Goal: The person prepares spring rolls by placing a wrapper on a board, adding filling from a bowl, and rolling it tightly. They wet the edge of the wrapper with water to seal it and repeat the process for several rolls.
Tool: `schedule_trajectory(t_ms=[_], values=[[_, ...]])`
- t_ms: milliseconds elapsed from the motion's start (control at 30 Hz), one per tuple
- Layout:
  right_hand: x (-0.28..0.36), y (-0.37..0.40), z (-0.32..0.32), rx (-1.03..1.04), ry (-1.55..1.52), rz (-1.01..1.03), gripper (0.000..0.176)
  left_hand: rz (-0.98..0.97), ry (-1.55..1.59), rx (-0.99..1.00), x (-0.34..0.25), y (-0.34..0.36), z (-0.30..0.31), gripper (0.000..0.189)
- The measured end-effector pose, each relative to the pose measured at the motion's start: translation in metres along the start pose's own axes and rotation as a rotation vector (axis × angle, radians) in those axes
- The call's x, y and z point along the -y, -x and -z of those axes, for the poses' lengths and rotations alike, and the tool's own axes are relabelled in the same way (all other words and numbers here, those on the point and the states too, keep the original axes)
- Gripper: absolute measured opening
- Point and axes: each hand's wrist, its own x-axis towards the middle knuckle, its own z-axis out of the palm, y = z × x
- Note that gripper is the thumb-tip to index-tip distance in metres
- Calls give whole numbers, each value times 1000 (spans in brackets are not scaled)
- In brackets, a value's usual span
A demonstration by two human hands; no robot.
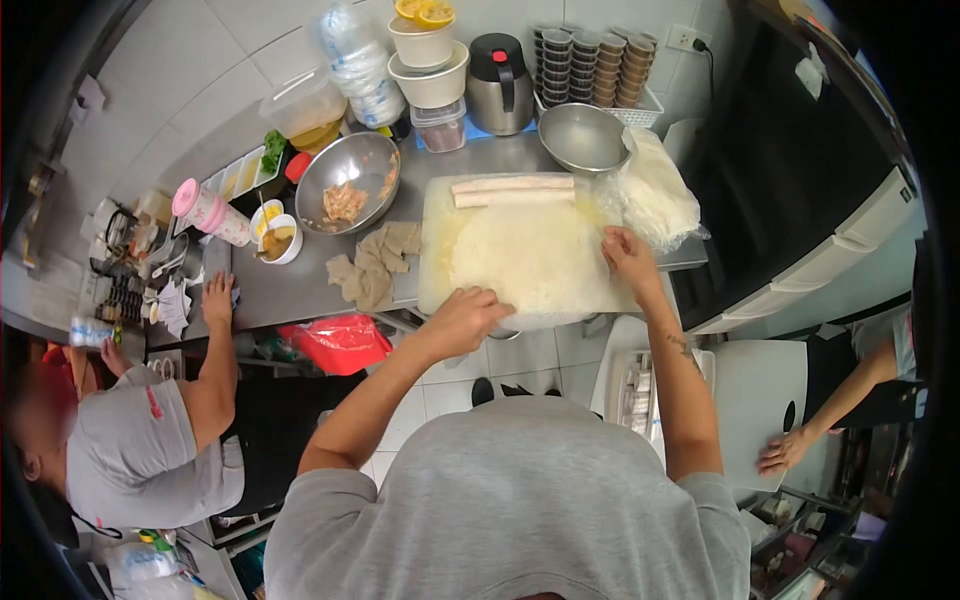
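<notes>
A thin pale wrapper sheet [530, 245] lies spread on a white cutting board [432, 205]. My left hand [466, 320] is at the board's near edge, its fingers curled down on the sheet's front edge. At the sheet's right side, my right hand [630, 262] pinches its border between thumb and fingers. Along the far side of the board rest two long pale rolls [513, 191], side by side. Just beyond my right hand sits a plastic bag with a stack of pale wrappers [655, 190]. My fingertips partly hide the sheet's edges.
Left of the board are a crumpled beige cloth [375, 265] and a steel bowl of pinkish filling [345, 200]. An empty steel bowl [584, 137] and a steel jug [500, 85] stand behind. Co-workers are at left [150, 440] and right [860, 370].
</notes>
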Motion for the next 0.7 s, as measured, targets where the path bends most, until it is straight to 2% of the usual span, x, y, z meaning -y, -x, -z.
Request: schedule_trajectory(t_ms=[67,167,267,367,467,567,667,700], values=[[-7,3,-4,-34,295,162,35,113,100,-33,-1,-1,7,30],[-1,6,-15,-92,786,263,37,123,7,-53,5,-5,13,31],[4,12,-27,-202,848,175,30,79,-26,-32,3,-12,3,33],[14,19,-29,-208,896,104,25,101,-22,-69,-18,-23,-16,36],[18,20,-27,-72,606,31,20,188,253,-236,-34,-51,-30,38],[35,42,-32,241,-76,-73,20,400,607,-202,-48,-85,-17,36],[70,67,-32,315,-436,-107,25,306,954,-287,-38,-107,-31,28],[59,65,-20,265,-446,-101,28,356,907,-247,-34,-107,-29,19]])
